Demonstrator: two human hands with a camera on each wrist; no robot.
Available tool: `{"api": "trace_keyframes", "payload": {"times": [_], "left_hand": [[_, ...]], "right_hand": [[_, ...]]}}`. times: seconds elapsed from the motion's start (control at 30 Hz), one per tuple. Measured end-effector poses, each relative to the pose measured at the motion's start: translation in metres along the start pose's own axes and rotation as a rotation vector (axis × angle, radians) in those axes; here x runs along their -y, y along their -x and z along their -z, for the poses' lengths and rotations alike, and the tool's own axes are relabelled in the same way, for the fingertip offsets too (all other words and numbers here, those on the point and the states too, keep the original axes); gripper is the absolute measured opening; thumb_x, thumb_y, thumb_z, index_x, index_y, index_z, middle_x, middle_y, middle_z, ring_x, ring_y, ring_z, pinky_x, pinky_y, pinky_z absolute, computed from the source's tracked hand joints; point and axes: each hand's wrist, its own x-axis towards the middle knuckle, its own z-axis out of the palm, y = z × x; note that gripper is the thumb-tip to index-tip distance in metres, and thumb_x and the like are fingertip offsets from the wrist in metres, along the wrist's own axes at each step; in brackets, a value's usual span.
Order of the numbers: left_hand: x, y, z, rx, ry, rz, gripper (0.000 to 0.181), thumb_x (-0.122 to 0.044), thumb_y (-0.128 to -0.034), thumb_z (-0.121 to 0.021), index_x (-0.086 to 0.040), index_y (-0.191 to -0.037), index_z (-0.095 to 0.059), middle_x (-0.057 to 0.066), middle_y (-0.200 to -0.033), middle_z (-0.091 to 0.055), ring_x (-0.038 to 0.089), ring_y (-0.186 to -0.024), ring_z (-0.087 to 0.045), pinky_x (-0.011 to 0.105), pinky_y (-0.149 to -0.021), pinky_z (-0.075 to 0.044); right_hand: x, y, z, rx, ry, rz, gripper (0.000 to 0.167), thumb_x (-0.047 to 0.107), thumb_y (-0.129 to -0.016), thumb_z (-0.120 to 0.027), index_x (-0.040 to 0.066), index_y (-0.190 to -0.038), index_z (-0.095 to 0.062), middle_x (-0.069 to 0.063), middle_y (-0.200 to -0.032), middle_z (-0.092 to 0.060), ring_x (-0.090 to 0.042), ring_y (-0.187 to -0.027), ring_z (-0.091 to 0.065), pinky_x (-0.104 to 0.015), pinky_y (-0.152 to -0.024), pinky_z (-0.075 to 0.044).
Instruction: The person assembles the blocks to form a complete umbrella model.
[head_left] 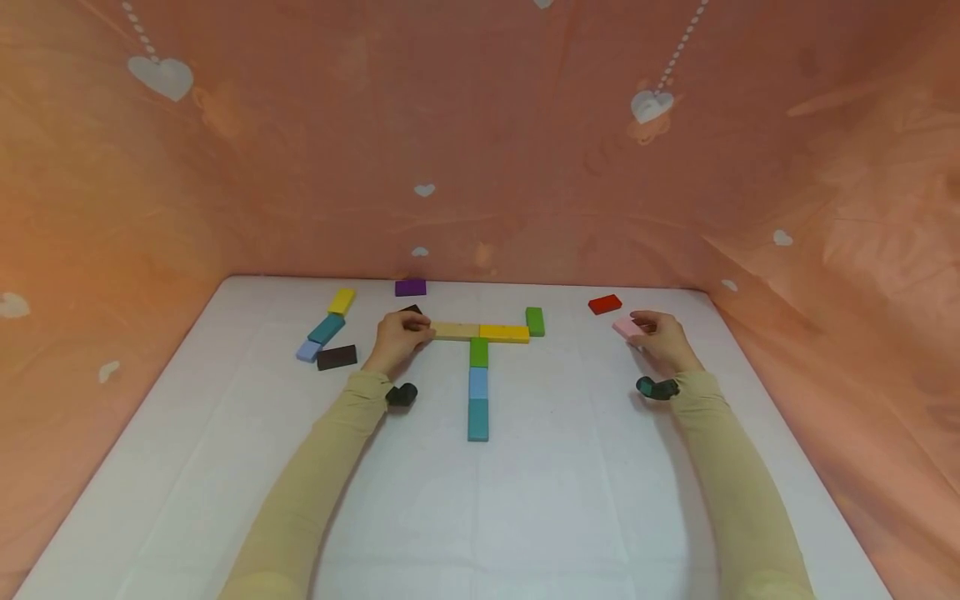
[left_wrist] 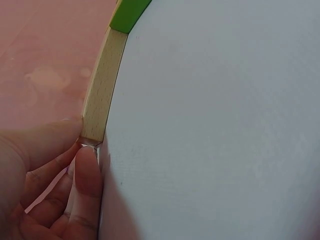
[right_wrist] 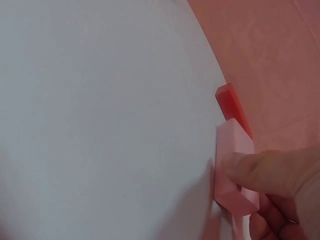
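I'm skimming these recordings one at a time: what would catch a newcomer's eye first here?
Probably the T of coloured blocks midway across the table, its bar a tan block and a yellow block. Next, the hands: the left hand touches the tan block's left end, the right hand pinches a pink block near a red block.

I note an open lane on the counter (head_left: 570, 500) between the teal block (head_left: 478, 420) and the right hand (head_left: 663, 337). The outer green block (head_left: 535, 322), jutting rearward at the end of the orange-yellow block (head_left: 504, 334), obstructs sideways passage. The red block (head_left: 604, 304) restricts room beyond the pink block (head_left: 624, 327). The left hand (head_left: 397, 342) occupies the outer end of the wooden block (head_left: 456, 332); the cloth wall (head_left: 510, 208) bounds the rear.
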Motion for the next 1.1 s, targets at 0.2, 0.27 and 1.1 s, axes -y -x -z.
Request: {"api": "trace_keyframes", "payload": {"times": [0.2, 0.27, 1.1], "left_hand": [[-0.001, 0.0, -0.001, -0.001, 0.002, 0.015, 0.021, -0.006, -0.0845, -0.072, 0.005, -0.103, -0.067, 0.015, -0.092, -0.065, 0.013, -0.067, -0.057, 0.018, -0.058, -0.049], [-0.001, 0.0, -0.001, -0.004, 0.001, 0.019, 0.021, -0.006, -0.0845, -0.072, 0.005, -0.103, -0.067, 0.016, -0.092, -0.064, 0.013, -0.068, -0.057, 0.018, -0.059, -0.049], [0.001, -0.001, -0.002, -0.006, -0.023, 0.019, 0.022, -0.006, -0.0851, -0.071, 0.004, -0.104, -0.067, 0.015, -0.094, -0.066, 0.012, -0.067, -0.057, 0.019, -0.059, -0.049]], "right_hand": [[0.003, 0.001, 0.001, 0.036, -0.019, -0.013, 0.053, 0.008, -0.091, -0.064, 0.005, -0.14, -0.045, -0.021, -0.134, -0.043, -0.039, -0.117, -0.036, -0.05, -0.101, -0.037], [0.004, 0.002, 0.002, 0.048, -0.015, -0.007, 0.052, 0.008, -0.091, -0.065, 0.006, -0.14, -0.046, -0.021, -0.133, -0.043, -0.039, -0.117, -0.036, -0.05, -0.1, -0.037], [0.053, -0.008, 0.013, 0.144, 0.115, 0.198, 0.039, 0.005, -0.094, -0.054, -0.004, -0.132, -0.05, -0.025, -0.131, -0.049, -0.04, -0.115, -0.048, -0.048, -0.094, -0.045]]}}
